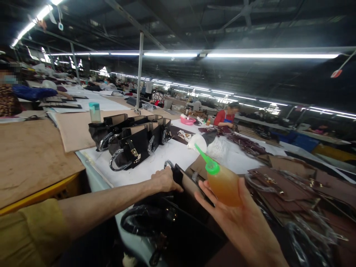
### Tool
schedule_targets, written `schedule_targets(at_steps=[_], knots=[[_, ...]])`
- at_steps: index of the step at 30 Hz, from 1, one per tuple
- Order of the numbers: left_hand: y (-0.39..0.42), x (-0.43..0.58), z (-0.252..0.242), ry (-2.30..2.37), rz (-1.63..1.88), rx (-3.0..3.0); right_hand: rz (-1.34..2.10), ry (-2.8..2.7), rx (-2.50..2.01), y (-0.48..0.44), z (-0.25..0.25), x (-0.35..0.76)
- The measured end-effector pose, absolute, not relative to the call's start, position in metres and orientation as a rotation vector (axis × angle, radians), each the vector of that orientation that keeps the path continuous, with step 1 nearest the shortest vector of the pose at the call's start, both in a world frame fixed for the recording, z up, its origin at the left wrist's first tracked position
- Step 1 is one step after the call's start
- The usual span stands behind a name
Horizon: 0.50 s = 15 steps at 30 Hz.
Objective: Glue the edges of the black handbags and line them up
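Note:
A squeeze bottle of amber liquid with a green nozzle (224,185) rests in my right hand (239,218), its nozzle tilted up and left. The fingers of that hand are spread behind and under the bottle. My left hand (164,180) is closed at the edge of a black handbag (189,222) near the table's front edge. What its fingers grip is mostly hidden. The bag has a beige inside and a plastic-wrapped handle. Beyond my left hand, several black handbags (136,148) with gold clasps stand together on the white table surface (155,155).
Brown bag pieces (283,185) with wrapped handles are piled at the right. A brown board (33,155) lies at the left. A teal-capped bottle (95,112), a pink basin (187,120) and a metal post (139,74) are farther back. A person in red (222,117) works beyond.

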<state>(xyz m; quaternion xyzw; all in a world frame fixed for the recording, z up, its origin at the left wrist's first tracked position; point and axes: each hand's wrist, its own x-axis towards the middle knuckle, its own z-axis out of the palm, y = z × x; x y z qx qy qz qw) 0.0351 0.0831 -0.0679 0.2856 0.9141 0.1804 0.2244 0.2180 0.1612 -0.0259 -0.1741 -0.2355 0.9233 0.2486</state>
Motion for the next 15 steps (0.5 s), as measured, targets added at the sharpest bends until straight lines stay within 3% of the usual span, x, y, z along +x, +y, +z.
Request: schedule_targets(at_steps=[6,15], knots=[[0.097,0.022,-0.099,2.465,0.682,0.856,2.508,-0.726,-0.436,0.160,-0.029,0.218],[0.089,0.014,-0.093,2.521,0.679,1.064,2.450,-0.868,-0.525,0.162,-0.024,0.222]])
